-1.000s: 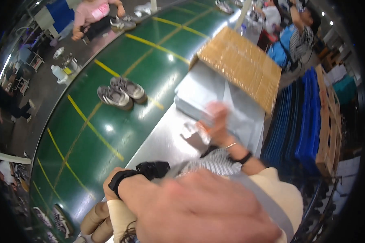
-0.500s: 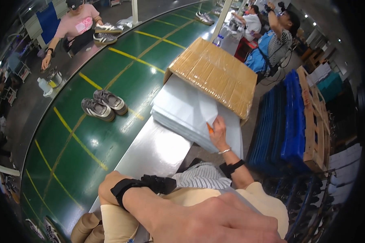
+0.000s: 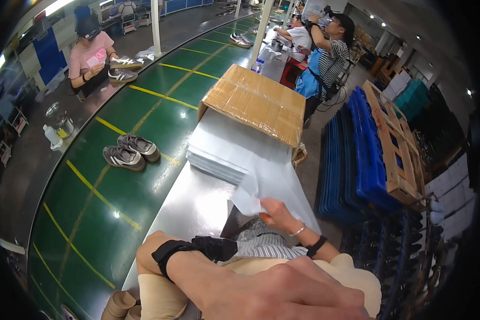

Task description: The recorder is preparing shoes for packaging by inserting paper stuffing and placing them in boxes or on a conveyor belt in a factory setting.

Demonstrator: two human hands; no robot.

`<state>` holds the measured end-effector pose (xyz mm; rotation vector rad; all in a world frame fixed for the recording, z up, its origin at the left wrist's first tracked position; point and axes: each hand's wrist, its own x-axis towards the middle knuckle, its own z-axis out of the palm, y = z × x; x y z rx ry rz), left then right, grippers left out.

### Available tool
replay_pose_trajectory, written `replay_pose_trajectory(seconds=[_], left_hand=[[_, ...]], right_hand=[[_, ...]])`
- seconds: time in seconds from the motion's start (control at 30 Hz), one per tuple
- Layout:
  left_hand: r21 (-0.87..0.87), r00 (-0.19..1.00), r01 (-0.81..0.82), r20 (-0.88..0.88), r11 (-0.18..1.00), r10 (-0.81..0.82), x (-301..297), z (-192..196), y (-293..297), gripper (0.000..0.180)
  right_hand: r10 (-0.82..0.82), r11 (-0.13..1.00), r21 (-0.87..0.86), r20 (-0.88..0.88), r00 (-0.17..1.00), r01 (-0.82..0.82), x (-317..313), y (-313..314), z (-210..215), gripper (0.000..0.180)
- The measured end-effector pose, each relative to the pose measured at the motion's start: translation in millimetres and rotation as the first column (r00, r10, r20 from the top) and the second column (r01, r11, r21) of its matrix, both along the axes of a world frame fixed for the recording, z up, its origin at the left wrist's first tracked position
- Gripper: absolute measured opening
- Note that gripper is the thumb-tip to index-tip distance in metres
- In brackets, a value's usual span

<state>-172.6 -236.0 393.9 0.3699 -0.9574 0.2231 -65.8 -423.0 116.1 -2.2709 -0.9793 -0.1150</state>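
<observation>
My right hand [image 3: 280,214] pinches the corner of a thin, pale bluish-white sheet of paper [image 3: 248,194]. That sheet is bent and drawn toward my body from a stack of similar sheets [image 3: 213,162]. The stack sticks out of a brown cardboard box [image 3: 256,98], which lies with its opening toward me. Something small and orange shows at my right fingertips, too small to name. Close to the camera, my left hand [image 3: 304,288] is curled with its fingers together. Its fingertips, and anything in them, are hidden.
A pair of grey sneakers [image 3: 130,152] stands on the green conveyor [image 3: 160,128] at left. The metal tabletop [image 3: 197,200] runs beside it. Blue plastic pallets [image 3: 370,154] and a wooden pallet [image 3: 394,144] stand at right. Across the belt, a person in pink [image 3: 90,58] sits near shoes.
My right hand has pulled the sheet's corner toward my body, away from the stack. My left hand stays curled near the camera. The view has shifted, showing more of the far room.
</observation>
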Motion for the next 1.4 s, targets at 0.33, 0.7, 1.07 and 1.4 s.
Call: replay_pose_trajectory(seconds=[0.33,0.7,1.07,1.4], left_hand=[[-0.324,0.993,0.017,-0.107,0.946,-0.054,-44.6,16.5,-48.8,0.071],[0.112,0.829,0.559,-0.082,0.821,-0.553,-90.5,23.8,-109.1,0.074],[0.217,0.640,0.753,-0.020,0.621,-0.768,-130.6,26.7,-193.2,0.074],[0.150,0.705,0.698,0.024,0.700,-0.708,-171.5,31.0,-258.5,0.074]], right_hand=[[-0.247,0.965,-0.164,-0.294,0.923,0.206,-166.5,-58.8,-45.1,0.019],[-0.557,0.821,-0.069,-0.318,0.768,0.567,-255.1,-94.0,-51.8,0.017],[-0.782,0.590,-0.090,-0.310,0.541,0.802,-332.5,-149.8,-63.4,0.019],[-0.832,0.511,-0.105,-0.309,0.461,0.853,-394.3,-210.3,-74.8,0.020]])
